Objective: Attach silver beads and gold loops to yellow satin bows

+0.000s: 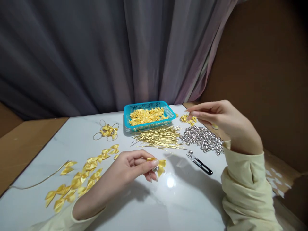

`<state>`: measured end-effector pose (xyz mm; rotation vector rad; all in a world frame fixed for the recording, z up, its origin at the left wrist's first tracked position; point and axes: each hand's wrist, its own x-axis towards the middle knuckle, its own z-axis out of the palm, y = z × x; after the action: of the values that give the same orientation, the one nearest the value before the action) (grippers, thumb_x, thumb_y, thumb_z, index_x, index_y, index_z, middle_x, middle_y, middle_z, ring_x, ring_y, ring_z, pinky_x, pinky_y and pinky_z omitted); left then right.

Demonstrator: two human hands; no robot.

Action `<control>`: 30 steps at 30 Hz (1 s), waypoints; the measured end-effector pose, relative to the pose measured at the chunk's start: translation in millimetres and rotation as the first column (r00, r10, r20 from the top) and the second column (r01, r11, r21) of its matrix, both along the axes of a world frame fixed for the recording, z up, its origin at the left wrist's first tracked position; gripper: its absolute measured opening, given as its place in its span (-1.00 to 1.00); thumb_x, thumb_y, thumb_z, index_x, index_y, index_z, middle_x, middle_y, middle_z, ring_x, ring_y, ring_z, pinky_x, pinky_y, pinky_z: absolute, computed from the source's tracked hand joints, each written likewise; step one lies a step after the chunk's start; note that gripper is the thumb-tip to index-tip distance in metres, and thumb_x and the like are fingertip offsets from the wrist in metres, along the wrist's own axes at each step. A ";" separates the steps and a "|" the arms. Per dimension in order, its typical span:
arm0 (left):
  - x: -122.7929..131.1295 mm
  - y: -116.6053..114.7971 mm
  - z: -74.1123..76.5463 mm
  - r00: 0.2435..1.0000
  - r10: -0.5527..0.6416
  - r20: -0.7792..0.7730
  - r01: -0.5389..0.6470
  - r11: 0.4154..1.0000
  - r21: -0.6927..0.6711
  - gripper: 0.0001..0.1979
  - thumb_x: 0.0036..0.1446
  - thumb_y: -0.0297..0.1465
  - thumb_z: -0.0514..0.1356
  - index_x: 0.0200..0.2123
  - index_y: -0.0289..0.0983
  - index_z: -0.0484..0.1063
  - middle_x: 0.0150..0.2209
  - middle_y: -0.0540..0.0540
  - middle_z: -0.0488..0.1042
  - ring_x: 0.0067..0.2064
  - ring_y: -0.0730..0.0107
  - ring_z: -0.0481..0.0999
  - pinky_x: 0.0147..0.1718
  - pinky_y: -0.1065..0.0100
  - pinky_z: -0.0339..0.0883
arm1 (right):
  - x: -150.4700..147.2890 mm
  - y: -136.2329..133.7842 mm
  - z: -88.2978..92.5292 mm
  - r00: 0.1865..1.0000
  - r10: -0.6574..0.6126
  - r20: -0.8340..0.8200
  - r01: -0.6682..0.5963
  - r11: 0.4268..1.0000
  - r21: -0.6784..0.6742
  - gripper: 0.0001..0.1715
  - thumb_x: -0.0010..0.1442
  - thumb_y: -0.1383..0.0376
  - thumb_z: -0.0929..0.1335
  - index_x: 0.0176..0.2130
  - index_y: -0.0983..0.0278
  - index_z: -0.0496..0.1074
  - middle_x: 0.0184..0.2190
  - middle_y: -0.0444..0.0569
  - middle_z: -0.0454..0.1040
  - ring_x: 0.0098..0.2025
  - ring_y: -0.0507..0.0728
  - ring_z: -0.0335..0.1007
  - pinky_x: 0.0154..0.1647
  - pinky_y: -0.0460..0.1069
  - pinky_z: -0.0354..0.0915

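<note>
My left hand (138,166) pinches a yellow ribbon bow (161,165) between thumb and fingers, above the middle of the table. A small shiny silver ball (156,168) sits against the bow, beside my thumb tip. My right hand (214,117) is raised on the right, with thumb and fingertips close together. What lies in that pinch, if anything, is too fine to make out. Under its fingers are a few yellow bows (189,120), and just below it spreads a pile of silver balls (202,138).
A blue basket (127,120) of yellow bows stands at the back, with gold ties (160,137) before it. Black-handled thread snips (200,163) lie right of centre. Loose bows (79,179), a gold cord (40,183) and bows with wire loops (108,131) lie on the left.
</note>
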<state>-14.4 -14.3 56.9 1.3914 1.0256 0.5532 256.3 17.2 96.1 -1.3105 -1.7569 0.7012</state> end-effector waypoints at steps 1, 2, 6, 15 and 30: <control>0.1 0.1 0.6 1.000 0.000 0.000 0.000 1.000 -0.014 -0.82 0.06 -0.30 0.23 -0.42 -0.31 0.49 -0.53 -0.02 0.55 -0.45 0.50 0.47 -0.39 0.53 0.32 | 2.6 1.1 0.2 0.998 -0.046 -0.049 0.047 0.999 0.014 -0.73 0.09 0.20 0.36 -0.23 0.27 0.53 -0.43 0.02 0.49 -0.61 -0.03 0.17 -0.66 -0.07 0.01; 0.3 0.1 1.3 1.000 -0.002 0.001 0.002 1.000 -0.027 -0.82 0.06 -0.30 0.23 -0.42 -0.31 0.50 -0.53 -0.02 0.55 -0.46 0.51 0.47 -0.39 0.53 0.32 | 4.8 2.4 0.2 0.991 -0.085 -0.100 0.087 0.996 0.015 -0.77 0.07 0.22 0.37 -0.25 0.25 0.53 -0.42 0.01 0.49 -0.61 -0.03 0.17 -0.66 -0.07 0.02; 0.6 0.5 2.8 0.999 -0.034 0.001 0.034 0.997 -0.070 -0.82 0.06 -0.30 0.23 -0.42 -0.30 0.53 -0.52 -0.02 0.55 -0.46 0.51 0.46 -0.39 0.52 0.32 | 9.7 12.3 -3.9 0.964 -0.121 -0.235 0.121 0.993 -0.014 -0.80 0.03 0.27 0.40 -0.27 0.23 0.54 -0.37 0.02 0.52 -0.59 -0.03 0.20 -0.65 -0.07 0.06; -3.1 2.2 0.5 0.998 -0.059 -0.012 0.058 0.998 -0.019 -0.84 0.05 -0.32 0.23 -0.46 -0.28 0.54 -0.56 0.02 0.53 -0.51 0.56 0.44 -0.45 0.57 0.32 | 9.7 34.1 -21.5 0.975 -0.022 -0.223 0.003 0.997 -0.083 -0.70 0.01 0.27 0.39 -0.22 0.33 0.52 -0.40 0.04 0.52 -0.61 -0.06 0.16 -0.65 -0.08 0.05; -3.2 -2.3 0.9 1.000 0.008 -0.009 -0.007 0.998 0.060 -0.87 0.05 -0.33 0.23 -0.41 -0.28 0.45 -0.57 0.04 0.52 -0.49 0.52 0.48 -0.43 0.55 0.35 | -8.3 -11.1 6.9 0.996 -0.072 -0.054 0.074 0.997 0.038 -0.81 0.04 0.23 0.40 -0.44 0.30 0.37 -0.61 -0.08 0.37 -0.66 -0.03 0.19 -0.68 -0.08 0.12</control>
<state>-17.5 -16.6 57.8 1.4450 1.0294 0.5876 247.9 6.1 103.0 -1.3106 -1.6645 0.6507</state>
